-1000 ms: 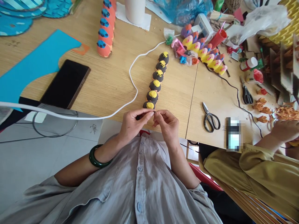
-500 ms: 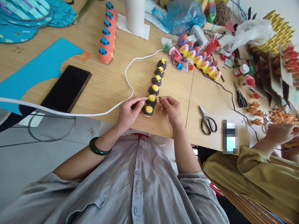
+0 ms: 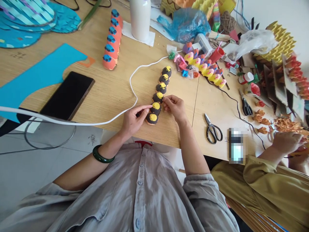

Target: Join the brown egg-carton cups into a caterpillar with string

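A strip of several black bumps with yellow tops [image 3: 161, 88] lies on the wooden table, running away from me. My left hand [image 3: 135, 120] is at its near left side, index finger and thumb pinched close to the second bump; whether something small is between them is hidden. On the other side, my right hand [image 3: 175, 106] has its thumb and fingertips together against the third bump from the near end. What those fingertips hold, if anything, is too small to make out. The farther bumps carry black marks on their yellow tops.
A white cable [image 3: 131, 80] curves left of the strip. Beyond lie an orange strip [image 3: 113, 45], a white bottle [image 3: 140, 19] and a phone [image 3: 67, 95]. Scissors [image 3: 212, 129] lie right. Another person's hand [image 3: 287, 141] is at the far right.
My right hand has moved up along the strip, from beside the second bump to touching the third. My left hand stays by the near bumps. The view has shifted slightly.
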`<state>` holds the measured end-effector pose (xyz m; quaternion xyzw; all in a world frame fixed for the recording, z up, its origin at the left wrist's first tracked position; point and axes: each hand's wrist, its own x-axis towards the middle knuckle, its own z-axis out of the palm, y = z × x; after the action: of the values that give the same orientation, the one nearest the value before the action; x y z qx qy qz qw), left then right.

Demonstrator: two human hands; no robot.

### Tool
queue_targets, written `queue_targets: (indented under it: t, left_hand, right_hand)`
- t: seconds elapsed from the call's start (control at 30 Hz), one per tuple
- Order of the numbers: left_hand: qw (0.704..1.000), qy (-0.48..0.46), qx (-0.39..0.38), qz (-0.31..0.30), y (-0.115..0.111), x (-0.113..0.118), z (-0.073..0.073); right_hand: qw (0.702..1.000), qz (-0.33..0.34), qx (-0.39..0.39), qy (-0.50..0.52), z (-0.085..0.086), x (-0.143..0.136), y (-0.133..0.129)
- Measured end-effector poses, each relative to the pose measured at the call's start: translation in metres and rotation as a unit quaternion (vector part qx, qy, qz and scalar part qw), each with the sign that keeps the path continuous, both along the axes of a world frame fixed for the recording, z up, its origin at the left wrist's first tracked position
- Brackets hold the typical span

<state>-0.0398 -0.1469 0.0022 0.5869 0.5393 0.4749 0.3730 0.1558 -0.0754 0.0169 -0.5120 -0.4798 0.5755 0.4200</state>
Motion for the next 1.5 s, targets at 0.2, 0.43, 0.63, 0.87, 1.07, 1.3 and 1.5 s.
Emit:
queue_targets:
  t: [0.2, 0.43, 0.63, 0.87, 1.07, 1.3, 1.5]
  left_hand:
    - [1.0, -0.001, -0.006, -0.003, 0.0, 0.0, 0.001]
    - [1.0, 0.005, -0.005, -0.005, 0.0, 0.0, 0.002]
    - [1.0, 0.004, -0.008, -0.005, 0.0, 0.0, 0.001]
    - [1.0, 0.006, -0.009, -0.006, 0.0, 0.0, -0.001]
    - [1.0, 0.007, -0.005, -0.007, 0.0, -0.001, -0.002]
    - [1.0, 0.012, 0.004, -0.007, 0.001, 0.0, -0.003]
    - [1.0, 0.014, -0.001, -0.01, 0.0, 0.0, -0.003]
  right_hand:
    - [1.0, 0.015, -0.026, -0.009, 0.003, 0.003, 0.006]
    - [0.999, 0.027, -0.032, -0.034, 0.008, 0.004, 0.01]
    - [0.998, 0.041, -0.025, -0.051, 0.014, 0.006, 0.012]
    - [0.997, 0.043, -0.021, -0.054, 0.013, 0.005, 0.014]
    - [0.995, 0.044, 0.008, -0.091, 0.011, 0.003, 0.019]
    - [0.991, 0.027, 0.039, -0.125, 0.009, 0.003, 0.015]
    - [0.99, -0.039, 0.071, -0.114, 0.003, 0.008, 0.007]
